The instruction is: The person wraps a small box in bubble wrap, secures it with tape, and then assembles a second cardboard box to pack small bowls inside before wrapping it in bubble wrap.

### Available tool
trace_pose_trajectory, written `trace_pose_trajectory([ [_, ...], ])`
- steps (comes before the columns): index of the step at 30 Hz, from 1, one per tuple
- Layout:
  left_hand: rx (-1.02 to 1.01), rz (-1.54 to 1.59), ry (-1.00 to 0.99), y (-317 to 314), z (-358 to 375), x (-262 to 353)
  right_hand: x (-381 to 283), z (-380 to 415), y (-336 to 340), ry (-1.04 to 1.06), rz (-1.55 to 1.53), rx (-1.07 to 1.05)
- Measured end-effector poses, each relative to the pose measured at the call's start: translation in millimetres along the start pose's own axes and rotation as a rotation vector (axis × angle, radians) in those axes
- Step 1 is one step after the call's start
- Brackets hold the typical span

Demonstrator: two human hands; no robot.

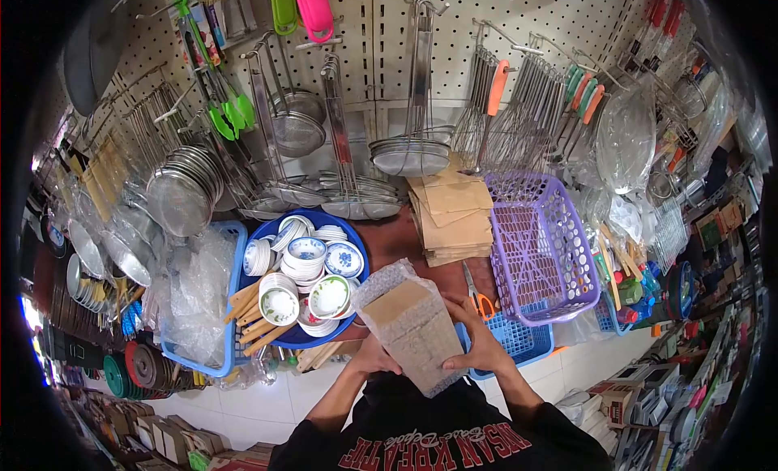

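Close to my body, I hold a piece of brown cardboard (425, 345) lying on a sheet of clear bubble wrap (387, 286). My left hand (376, 356) grips the lower left edge of the pair, its thumb near the cardboard. On the other side, my right hand (480, 340) holds the right edge, with the thumb pressed on the cardboard's face and the fingers partly behind. Just beyond the right hand lie scissors (480, 301) with orange handles. A stack of brown cardboard pieces (450, 220) sits further back on the red-brown table.
A blue round tub (356, 244) of small patterned bowls (308, 250) stands at left, beside a blue basket (240, 264) of bubble wrap. A purple basket (587, 302) rests at right above a blue basket (531, 341). Strainers (411, 156) and whisks (527, 98) hang on the pegboard.
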State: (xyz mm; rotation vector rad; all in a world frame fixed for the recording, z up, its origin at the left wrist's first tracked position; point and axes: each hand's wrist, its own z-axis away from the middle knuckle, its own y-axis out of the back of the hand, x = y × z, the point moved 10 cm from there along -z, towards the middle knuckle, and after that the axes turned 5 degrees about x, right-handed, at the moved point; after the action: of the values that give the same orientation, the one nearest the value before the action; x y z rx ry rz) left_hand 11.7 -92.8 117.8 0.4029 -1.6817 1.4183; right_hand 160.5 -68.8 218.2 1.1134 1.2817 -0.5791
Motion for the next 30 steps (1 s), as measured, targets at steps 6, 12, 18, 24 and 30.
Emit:
trace_pose_trajectory([
  [6, -0.032, -0.003, 0.051, 3, 3, 4, 15, 8, -32, -0.215, -0.412, -0.093],
  [12, -0.012, 0.007, 0.063, 17, 3, 0, 29, 19, -45, -0.348, -0.464, -0.090],
  [18, 0.122, 0.084, 0.068, 50, 0, -39, 28, 25, -46, -0.291, -0.475, 0.033],
  [24, 0.132, 0.127, 0.138, 25, -9, -41, 13, 36, -30, -0.150, -0.460, 0.088],
  [30, 0.090, 0.165, 0.225, -2, -33, -67, 43, 63, 6, -0.250, -0.424, 0.281],
])
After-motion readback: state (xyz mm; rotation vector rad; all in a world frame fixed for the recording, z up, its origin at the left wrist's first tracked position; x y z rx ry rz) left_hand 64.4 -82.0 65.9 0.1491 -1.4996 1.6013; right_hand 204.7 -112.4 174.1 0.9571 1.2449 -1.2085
